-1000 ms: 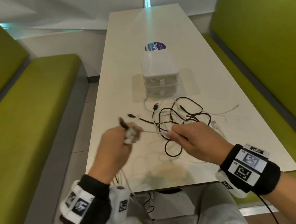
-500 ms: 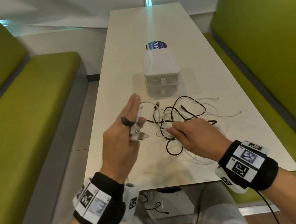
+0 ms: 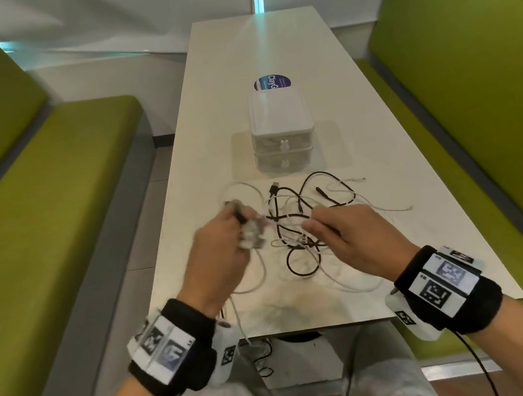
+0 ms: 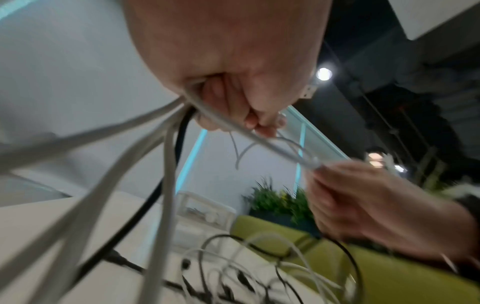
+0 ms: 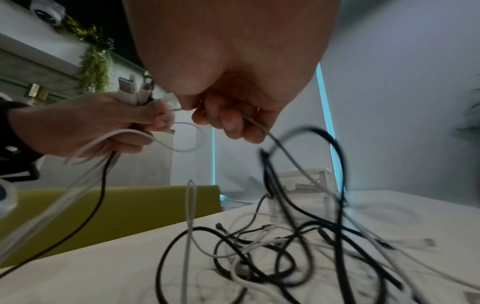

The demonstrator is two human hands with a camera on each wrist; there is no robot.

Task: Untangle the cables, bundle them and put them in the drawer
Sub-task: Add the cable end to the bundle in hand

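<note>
A tangle of black and white cables (image 3: 303,222) (image 5: 272,246) lies on the pale table (image 3: 384,181), just in front of a small white drawer box (image 3: 282,135) with both drawers closed. My left hand (image 3: 227,249) (image 5: 85,123) grips a bunch of cable ends (image 5: 132,90), their plugs sticking up out of the fist and the cords (image 4: 130,156) trailing down. My right hand (image 3: 341,233) (image 5: 228,115) pinches a white cable (image 5: 262,129) that runs between both hands (image 4: 262,142) and down into the tangle.
Green benches (image 3: 38,207) (image 3: 474,103) flank the table on both sides. A round blue sticker (image 3: 271,82) sits behind the drawer box. Some cords (image 3: 239,320) hang over the near table edge toward my lap.
My left hand, with fingers spread half a second ago, has curled back round the cable ends and turned toward the right hand. The right hand stays on the tangle.
</note>
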